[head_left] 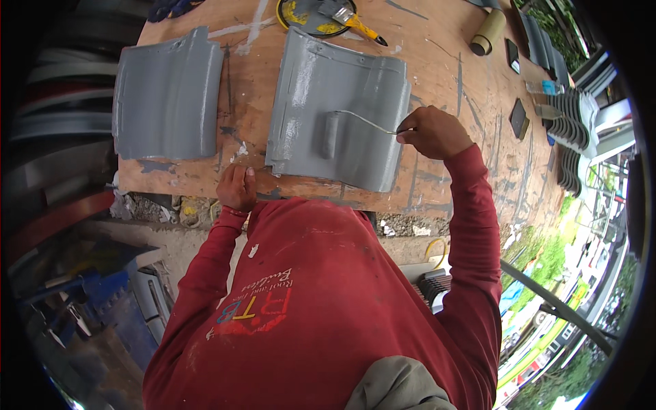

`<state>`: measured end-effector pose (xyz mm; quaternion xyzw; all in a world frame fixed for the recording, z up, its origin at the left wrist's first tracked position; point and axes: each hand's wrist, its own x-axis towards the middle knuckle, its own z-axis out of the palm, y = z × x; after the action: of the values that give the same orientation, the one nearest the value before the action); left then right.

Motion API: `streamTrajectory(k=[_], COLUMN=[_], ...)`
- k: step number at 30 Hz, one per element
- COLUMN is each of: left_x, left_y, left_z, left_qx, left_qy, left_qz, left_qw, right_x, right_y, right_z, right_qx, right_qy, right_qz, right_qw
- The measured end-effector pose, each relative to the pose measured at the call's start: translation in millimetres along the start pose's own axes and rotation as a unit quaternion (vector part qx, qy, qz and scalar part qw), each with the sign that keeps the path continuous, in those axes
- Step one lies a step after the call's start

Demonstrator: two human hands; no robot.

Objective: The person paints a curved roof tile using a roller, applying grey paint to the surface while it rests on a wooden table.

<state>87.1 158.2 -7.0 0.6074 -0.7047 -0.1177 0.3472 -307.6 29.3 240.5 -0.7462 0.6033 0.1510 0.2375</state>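
My right hand (pixel 436 131) is closed on the wire handle of a small paint roller (pixel 331 135). The roller's grey sleeve lies against a curved roof tile (pixel 301 102), whose grey coat shines wet in places. My left hand (pixel 236 186) rests at the near edge of the wooden table, just left of that tile's lower corner, fingers curled in with nothing visible in them. A second grey roof tile (pixel 167 99) lies flat further left, apart from the first.
Beyond the tiles, a paintbrush (pixel 352 20) with a yellow handle lies across a round, paint-smeared lid (pixel 294 15). To the right are a gold-brown tube (pixel 488 33), two dark phones (pixel 519 119) and stacked curved tiles (pixel 570 119). A dark blue glove (pixel 171 8) sits far left.
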Motion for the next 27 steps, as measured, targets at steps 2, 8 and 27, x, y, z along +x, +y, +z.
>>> streamTrajectory(k=[2,8,27], left_x=[2.5,-0.7,5.1], left_y=[2.9,1.5,5.6], left_z=[1.6,-1.5,-4.3], left_qx=[-0.003,0.005,-0.016], left_qy=[0.007,0.000,-0.010], left_qz=[-0.003,-0.016,-0.020], left_qw=[1.000,1.000,1.000], right_x=[1.8,-38.5,105.6], right_y=[4.1,21.5,8.1], right_z=[0.5,-48.4,-36.5], right_qx=[-0.012,-0.050,0.121], right_qy=[-0.006,-0.022,-0.008], right_qz=[-0.011,0.010,-0.077], right_qw=[1.000,0.998,0.990])
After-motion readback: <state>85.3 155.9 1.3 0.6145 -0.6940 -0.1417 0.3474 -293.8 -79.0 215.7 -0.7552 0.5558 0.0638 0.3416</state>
